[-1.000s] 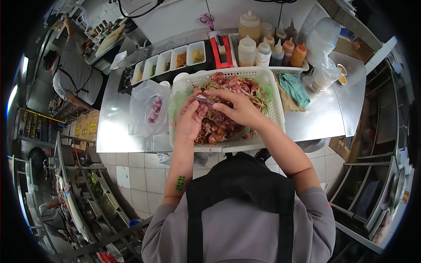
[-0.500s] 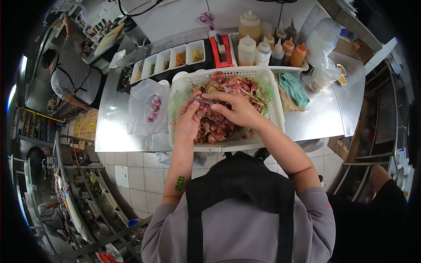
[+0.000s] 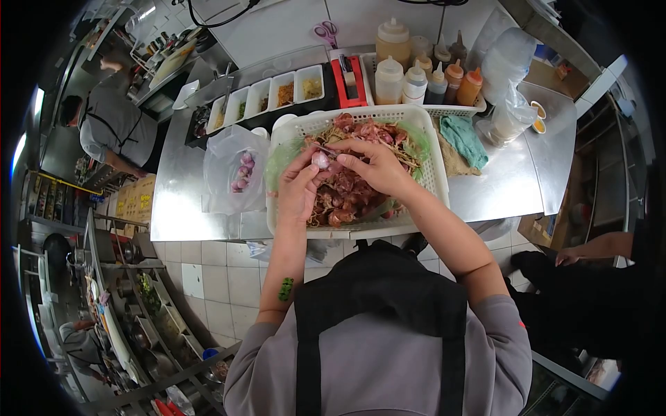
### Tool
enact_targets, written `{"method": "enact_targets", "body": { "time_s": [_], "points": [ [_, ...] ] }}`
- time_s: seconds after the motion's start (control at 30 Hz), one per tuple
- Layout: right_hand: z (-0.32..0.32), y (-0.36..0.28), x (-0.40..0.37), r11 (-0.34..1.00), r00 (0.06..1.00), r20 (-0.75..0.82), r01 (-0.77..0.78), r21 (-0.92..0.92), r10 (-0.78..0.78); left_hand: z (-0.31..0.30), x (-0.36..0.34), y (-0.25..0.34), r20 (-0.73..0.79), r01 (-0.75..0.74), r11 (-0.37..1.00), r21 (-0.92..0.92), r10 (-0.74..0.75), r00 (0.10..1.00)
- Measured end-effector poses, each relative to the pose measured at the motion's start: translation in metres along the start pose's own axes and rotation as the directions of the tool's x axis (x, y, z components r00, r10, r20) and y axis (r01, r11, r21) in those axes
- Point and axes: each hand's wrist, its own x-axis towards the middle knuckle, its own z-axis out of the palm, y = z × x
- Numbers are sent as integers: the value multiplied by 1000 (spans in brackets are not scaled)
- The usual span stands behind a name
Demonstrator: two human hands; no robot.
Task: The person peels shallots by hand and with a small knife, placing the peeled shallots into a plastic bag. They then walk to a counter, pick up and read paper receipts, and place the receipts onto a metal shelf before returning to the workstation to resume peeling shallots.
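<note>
Left hand (image 3: pixel 300 184) pinching a pale pink shallot (image 3: pixel 320 161) above the white basket (image 3: pixel 439 163) of reddish shallots (image 3: pixel 350 191), right hand (image 3: pixel 371 165) closed round a small knife (image 3: pixel 325 148) just beside it, bag of peeled shallots (image 3: pixel 243 173) to the basket's left.

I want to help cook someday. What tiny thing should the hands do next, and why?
Maybe turn the little onion in the left hand to check for skin: its showing side looks pale, the rest is hidden, and the right hand holds a thin blade beside it.
</note>
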Motion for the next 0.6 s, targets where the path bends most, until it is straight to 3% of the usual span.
{"method": "enact_targets", "body": {
  "time_s": [0.2, 0.33, 0.43, 0.53, 0.6],
  "points": [
    [-3, 0, 1, 997, 997, -41, -69, -39, 68, 1, 0, 0, 15, 5, 1000, 24, -6, 1000],
    [-2, -1, 0, 999, 992, -116, -46, -10, 44, -3, 0, -1, 72, -2, 1000, -1, 2, 997],
    [-6, 4, 2, 999, 986, -163, -34, -27, 29, 2, -1, 0, 34, -16, 1000, -10, 16, 999],
    [-10, -1, 2, 986, 990, -126, -82, -148, 64, 4, 1, 1, -32, -24, 999, 29, 25, 999],
    [-12, -9, 1, 976, 993, 18, -112, -187, 117, -1, 3, -4, -43, -45, 997, 61, 47, 998]
  ]
}}
